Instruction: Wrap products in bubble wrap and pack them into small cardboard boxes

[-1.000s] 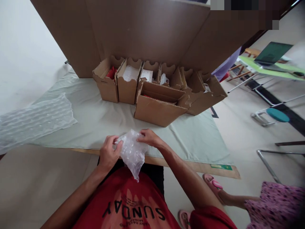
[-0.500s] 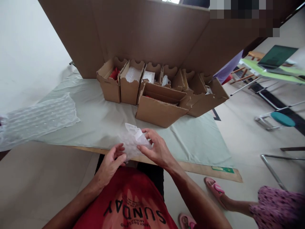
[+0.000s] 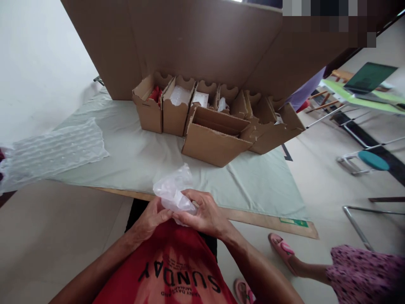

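A crumpled, translucent white plastic bag is between my hands, over the table's front edge and close to my body. My left hand pinches its lower left side with thumb and fingers. My right hand is closed around its right side, thumb in front. Whether anything lies inside the bag cannot be made out. Beyond my hands, a cardboard box with an open top stands in front of a row of narrow cardboard bins.
A sheet of air-cushion wrap hangs over the left edge of the cloth-covered table. A tall cardboard panel rises behind the bins. At right are a person's pink-sandalled foot, a teal stool and a green table with a laptop.
Both hands have come nearer my body and closer together, bringing the plastic bag along. My left hand has gone from loosely curled beside the bag to pinching it.
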The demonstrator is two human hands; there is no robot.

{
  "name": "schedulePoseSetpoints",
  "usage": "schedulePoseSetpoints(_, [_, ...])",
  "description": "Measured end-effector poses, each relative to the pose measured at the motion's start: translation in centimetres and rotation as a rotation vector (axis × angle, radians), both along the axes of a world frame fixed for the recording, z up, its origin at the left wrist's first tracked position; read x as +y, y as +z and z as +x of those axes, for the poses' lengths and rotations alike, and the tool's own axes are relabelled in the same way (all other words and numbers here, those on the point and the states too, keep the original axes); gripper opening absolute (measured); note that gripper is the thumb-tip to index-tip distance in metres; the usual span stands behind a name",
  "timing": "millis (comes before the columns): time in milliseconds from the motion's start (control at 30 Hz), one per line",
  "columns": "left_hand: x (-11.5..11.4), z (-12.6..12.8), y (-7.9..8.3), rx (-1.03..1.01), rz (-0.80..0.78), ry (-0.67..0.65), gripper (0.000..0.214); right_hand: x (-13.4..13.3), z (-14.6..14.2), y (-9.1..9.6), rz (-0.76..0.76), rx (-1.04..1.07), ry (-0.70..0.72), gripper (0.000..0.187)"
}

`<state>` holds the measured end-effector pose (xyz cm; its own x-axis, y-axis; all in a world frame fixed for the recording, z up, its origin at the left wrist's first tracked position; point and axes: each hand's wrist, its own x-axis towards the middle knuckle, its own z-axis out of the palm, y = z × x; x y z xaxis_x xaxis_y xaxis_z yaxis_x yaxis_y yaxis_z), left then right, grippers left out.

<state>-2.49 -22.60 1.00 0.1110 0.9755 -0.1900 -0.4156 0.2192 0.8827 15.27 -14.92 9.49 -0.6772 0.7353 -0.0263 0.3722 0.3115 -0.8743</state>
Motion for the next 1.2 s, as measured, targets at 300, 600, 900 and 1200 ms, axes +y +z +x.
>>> schedulePoseSetpoints(300, [0.6, -0.7, -0.1, 0.009, 0.057, 0.050, 0.066, -0.4, 0.4, -1.0, 0.047, 0.222, -0.091, 0.024])
schedulePoseSetpoints(600, [1.8, 0.8, 0.0, -0.096, 0.017, 0.052, 0.048, 0.5, 0.6, -2.2, -0.287, 0.183, -0.216, 0.040])
schedulePoseSetpoints(900, [4.9, 2.1, 2.0, -0.144, -0.166, 0.263, 0.038, 2.9, 3.4, -2.2, -0.052, 0.079, -0.189, 0.083])
schedulePoseSetpoints(1200, [7.6, 2.5, 2.7, 0.172, 0.001, 0.120, 0.033, 5.2, 5.3, 0.3, -0.083, 0.055, -0.103, 0.080])
